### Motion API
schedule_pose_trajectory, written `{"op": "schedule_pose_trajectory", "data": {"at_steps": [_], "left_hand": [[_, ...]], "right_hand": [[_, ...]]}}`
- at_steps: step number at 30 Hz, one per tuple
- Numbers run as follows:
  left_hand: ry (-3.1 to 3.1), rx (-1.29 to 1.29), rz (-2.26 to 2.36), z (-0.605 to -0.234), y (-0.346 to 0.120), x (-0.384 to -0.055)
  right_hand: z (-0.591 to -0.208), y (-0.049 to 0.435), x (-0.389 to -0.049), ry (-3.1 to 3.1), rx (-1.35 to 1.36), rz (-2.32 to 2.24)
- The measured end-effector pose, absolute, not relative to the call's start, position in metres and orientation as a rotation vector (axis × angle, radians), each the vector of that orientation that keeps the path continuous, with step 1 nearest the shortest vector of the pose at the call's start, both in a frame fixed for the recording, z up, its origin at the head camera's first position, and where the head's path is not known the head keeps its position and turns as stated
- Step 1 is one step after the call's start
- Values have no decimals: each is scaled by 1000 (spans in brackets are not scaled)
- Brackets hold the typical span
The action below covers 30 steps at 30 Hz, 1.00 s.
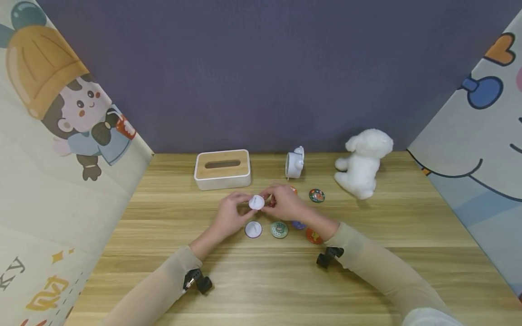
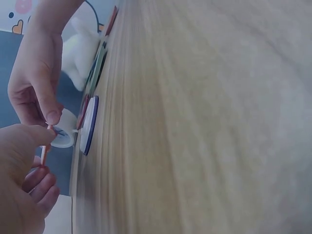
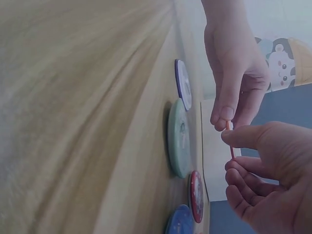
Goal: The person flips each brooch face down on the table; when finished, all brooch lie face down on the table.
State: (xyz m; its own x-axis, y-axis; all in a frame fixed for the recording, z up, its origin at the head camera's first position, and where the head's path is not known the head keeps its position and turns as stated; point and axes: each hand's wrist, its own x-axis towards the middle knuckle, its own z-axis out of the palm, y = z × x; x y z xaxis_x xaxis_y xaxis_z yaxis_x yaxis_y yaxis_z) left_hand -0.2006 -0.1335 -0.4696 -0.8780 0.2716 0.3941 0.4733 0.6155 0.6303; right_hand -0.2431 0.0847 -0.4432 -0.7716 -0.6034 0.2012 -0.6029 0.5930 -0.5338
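Both hands hold one round pin badge (image 1: 256, 202) above the table, its white back with the pin turned up toward the head view. My left hand (image 1: 231, 215) pinches its left edge between thumb and fingers. From the other side, the right hand (image 1: 287, 202) pinches the right edge. Seen edge-on in the right wrist view, the held badge (image 3: 231, 145) shows a thin orange-red rim. Just below the hands lies a face-down badge (image 1: 253, 229), white back up. Beside it is a green badge (image 1: 279, 230), picture up. A red badge (image 3: 196, 196) lies near the right hand.
Around the right forearm lie a purple badge (image 1: 298, 224), an orange-red badge (image 1: 314, 236) and a dark green badge (image 1: 316, 195). Farther back stand a tissue box (image 1: 222, 182), a white alarm clock (image 1: 293, 165) and a white plush dog (image 1: 363, 165). A dark wall (image 1: 261, 81) closes the back.
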Motion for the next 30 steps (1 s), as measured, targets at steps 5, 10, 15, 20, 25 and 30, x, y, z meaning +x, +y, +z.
{"op": "schedule_pose_trajectory", "data": {"at_steps": [5, 10, 15, 20, 25, 30], "left_hand": [[-2609, -630, -1106, -471, -134, -201], [-2634, -646, -1080, -475, -135, -204], [-2661, -644, -1075, -477, -136, -206], [-2697, -627, -1111, -479, -136, -206], [-2759, -601, -1092, -479, -135, -207], [-2792, -619, -1040, -478, -135, -211]], "right_hand": [[-447, 83, -243, 2817, -1081, -897], [-449, 81, -241, 2826, -1072, -846], [-449, 79, -239, 2833, -1057, -790], [-450, 76, -240, 2826, -1052, -752], [-454, 76, -241, 2815, -1062, -757], [-456, 77, -241, 2809, -1054, -757]]}}
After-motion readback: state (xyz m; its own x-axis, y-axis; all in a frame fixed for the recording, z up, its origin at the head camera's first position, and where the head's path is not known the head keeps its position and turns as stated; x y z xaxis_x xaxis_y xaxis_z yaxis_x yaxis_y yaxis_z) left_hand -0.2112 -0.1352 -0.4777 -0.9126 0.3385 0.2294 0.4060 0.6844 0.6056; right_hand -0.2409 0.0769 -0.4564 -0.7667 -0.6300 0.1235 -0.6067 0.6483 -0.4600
